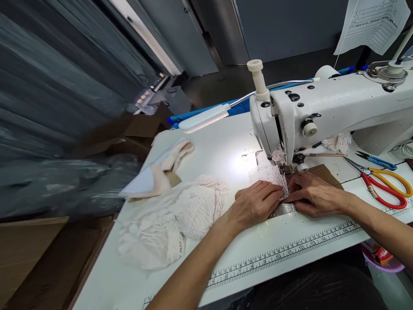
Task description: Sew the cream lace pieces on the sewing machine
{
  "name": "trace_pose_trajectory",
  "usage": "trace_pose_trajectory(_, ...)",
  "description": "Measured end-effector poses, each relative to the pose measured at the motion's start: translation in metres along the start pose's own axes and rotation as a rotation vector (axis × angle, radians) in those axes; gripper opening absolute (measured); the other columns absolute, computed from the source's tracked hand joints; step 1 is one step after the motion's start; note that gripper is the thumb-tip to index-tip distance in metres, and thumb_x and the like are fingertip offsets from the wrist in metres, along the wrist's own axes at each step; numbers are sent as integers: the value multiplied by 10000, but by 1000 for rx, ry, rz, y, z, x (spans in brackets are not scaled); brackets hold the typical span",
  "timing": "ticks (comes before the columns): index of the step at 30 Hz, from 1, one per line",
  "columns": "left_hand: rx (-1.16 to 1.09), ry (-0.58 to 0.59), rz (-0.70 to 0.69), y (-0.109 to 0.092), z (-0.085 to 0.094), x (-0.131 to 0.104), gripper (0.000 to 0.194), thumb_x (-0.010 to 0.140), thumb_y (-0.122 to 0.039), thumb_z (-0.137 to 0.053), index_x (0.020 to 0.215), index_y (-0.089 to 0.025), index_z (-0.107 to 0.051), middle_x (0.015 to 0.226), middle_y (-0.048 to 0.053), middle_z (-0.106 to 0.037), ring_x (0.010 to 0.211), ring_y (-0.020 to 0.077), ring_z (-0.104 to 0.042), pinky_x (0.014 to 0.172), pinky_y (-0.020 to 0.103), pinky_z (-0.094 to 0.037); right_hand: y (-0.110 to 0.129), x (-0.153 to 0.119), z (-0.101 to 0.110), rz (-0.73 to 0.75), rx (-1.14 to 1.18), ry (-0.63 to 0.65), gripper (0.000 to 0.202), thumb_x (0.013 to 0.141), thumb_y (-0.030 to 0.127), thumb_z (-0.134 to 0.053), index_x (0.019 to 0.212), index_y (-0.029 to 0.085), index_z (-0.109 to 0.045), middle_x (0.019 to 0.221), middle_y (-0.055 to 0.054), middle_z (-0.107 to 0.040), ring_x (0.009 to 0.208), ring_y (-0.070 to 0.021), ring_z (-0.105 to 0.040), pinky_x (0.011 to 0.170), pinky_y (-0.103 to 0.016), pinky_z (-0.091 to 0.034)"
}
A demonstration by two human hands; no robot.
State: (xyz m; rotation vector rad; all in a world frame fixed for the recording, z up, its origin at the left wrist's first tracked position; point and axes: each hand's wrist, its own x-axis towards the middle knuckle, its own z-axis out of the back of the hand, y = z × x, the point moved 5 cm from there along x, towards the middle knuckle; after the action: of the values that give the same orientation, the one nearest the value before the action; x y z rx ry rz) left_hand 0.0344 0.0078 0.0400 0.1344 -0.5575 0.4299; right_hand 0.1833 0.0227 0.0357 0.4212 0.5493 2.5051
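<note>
1. Work piece: a white lace fabric (266, 174) lies right of centre in the frame, its edge at the needle area of the white sewing machine (332, 103).
2. Left hand: my left hand (260, 199) rests palm down on the near side of the lace, fingers together and bent; whether they grip it I cannot determine, the undersides being hidden.
3. Right hand: my right hand (316, 193) sits just right of the needle area, fingers curled, thumb pointing at the lace edge; whether it pinches the fabric I likewise cannot determine.
4. Beside the right hand: a brown flat piece (326, 176) extends behind it.
5. Worktop: the white worktop (222, 159) bears a printed ruler scale (280, 257) along its near edge, bottom centre to right.
6. Left of centre: a heap of white lacy fabric (193, 204) lies on the worktop; folded pale pieces (155, 178) lie beyond it.
7. Right edge: red-and-yellow-handled scissors (366, 171) lie near blue snips (382, 162).
8. Above centre: a lit lamp (204, 118) on a flexible neck shines on the worktop.
9. Upper right: a written paper sheet (371, 26) hangs above the machine.
</note>
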Motion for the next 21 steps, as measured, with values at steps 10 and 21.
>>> trace_pose_trajectory(10, -12, 3, 28, 2, -2, -3, 95, 956, -110, -533, 946, -143, -622, 940, 68, -725, 804, 164, -674, 777, 371, -574, -30, 14, 17, -259, -40, 33, 366, 891, 177, -478, 1150, 222, -734, 1023, -99, -681, 890, -209, -625, 804, -342, -508)
trace_pose_trajectory(21, 30, 25, 10, 1, -2, -4, 138, 972, -116, -513, 931, -179, -629, 923, 37, -733, 745, 136, -659, 751, 354, -535, -31, 7, 3, -212, -145, -22, 356, 893, 197, -521, 1161, 273, -743, 1051, -85, -650, 787, -175, -556, 683, -285, -456)
